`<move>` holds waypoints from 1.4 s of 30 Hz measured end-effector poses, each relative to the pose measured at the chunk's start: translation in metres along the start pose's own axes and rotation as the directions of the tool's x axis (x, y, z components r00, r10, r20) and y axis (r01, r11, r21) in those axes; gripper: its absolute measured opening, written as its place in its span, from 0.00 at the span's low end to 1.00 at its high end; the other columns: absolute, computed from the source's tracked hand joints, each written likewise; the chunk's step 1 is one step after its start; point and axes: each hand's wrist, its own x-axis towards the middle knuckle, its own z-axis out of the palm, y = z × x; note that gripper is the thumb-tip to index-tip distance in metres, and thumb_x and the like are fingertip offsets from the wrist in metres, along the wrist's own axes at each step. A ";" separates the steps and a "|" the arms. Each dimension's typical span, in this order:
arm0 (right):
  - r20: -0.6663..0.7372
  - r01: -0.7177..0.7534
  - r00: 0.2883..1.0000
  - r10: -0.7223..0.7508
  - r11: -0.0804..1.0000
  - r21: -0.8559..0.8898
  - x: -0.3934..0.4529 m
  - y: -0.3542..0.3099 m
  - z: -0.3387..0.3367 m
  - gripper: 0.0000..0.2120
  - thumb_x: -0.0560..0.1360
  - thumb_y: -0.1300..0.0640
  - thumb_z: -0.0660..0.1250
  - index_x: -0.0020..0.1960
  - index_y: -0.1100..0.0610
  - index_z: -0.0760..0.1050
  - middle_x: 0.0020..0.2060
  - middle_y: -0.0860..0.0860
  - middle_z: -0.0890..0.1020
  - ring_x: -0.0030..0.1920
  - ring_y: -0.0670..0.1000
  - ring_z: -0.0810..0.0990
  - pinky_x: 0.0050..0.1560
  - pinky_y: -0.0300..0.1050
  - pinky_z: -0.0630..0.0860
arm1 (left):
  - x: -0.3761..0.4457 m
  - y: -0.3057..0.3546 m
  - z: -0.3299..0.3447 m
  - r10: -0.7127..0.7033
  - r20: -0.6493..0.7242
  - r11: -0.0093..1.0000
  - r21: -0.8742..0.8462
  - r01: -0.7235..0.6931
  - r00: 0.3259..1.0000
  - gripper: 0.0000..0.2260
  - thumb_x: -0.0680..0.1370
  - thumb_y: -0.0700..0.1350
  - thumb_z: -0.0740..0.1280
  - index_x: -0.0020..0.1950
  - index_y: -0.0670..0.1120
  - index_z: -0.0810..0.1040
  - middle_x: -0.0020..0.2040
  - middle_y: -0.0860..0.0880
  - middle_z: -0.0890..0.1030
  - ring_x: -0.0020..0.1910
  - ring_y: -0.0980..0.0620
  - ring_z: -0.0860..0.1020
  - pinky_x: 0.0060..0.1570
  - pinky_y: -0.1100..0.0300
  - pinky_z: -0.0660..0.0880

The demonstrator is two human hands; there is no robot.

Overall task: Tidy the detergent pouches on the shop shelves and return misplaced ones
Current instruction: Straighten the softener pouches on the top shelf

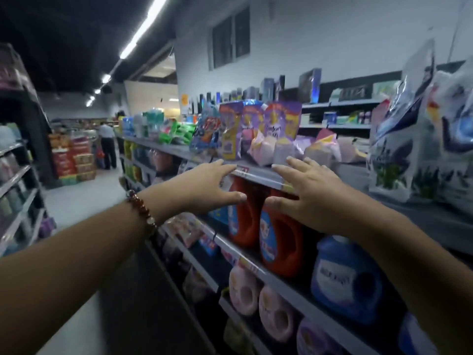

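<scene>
A: How do the hands stand?
B: Both reach forward with fingers spread, holding nothing. The left hand (215,183) and right hand (304,190) hover in front of the top shelf edge (258,175), a gap between them.

A: What is nearest below?
B: Two orange jugs (279,239) behind the hands, a blue jug (345,280) to the right, pink jugs (258,301) one shelf lower.

A: And the pouches?
B: Purple detergent pouches (281,121) stand upright on the top shelf just beyond the fingertips, pale pink packs (268,149) slumped before them. One reads "Comfort"; price tags are blurred. Tall white bags (399,139) stand at the right, bare shelf between.

A: The room?
B: An open aisle floor (84,196) on the left, a person (107,144) far down it, strip lights (143,26) overhead.
</scene>
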 end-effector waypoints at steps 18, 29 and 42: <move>-0.015 -0.106 0.994 0.106 0.966 -0.236 0.233 0.024 0.050 0.40 0.75 0.31 0.56 0.79 0.46 0.46 0.79 0.48 0.52 0.78 0.55 0.50 0.77 0.54 0.48 | 0.251 -0.120 0.036 0.188 -0.016 0.982 -0.020 -0.188 0.982 0.38 0.77 0.67 0.62 0.81 0.57 0.50 0.82 0.47 0.49 0.80 0.47 0.52 0.77 0.48 0.56; -0.085 -0.332 0.942 0.323 0.879 -0.342 0.380 0.006 0.079 0.32 0.78 0.38 0.58 0.76 0.53 0.59 0.76 0.54 0.61 0.76 0.60 0.56 0.75 0.61 0.51 | 0.376 -0.201 0.050 0.560 -0.145 0.828 0.124 -0.546 0.816 0.35 0.78 0.66 0.60 0.81 0.57 0.51 0.81 0.50 0.54 0.79 0.51 0.55 0.76 0.55 0.57; -0.025 -0.593 0.797 0.603 0.775 -0.218 0.460 0.028 0.077 0.28 0.77 0.42 0.64 0.73 0.55 0.67 0.68 0.54 0.74 0.65 0.56 0.75 0.61 0.48 0.74 | 0.428 -0.216 0.100 0.700 -0.361 0.660 -0.002 -0.751 0.616 0.33 0.76 0.67 0.49 0.76 0.53 0.69 0.73 0.52 0.73 0.71 0.50 0.72 0.68 0.54 0.67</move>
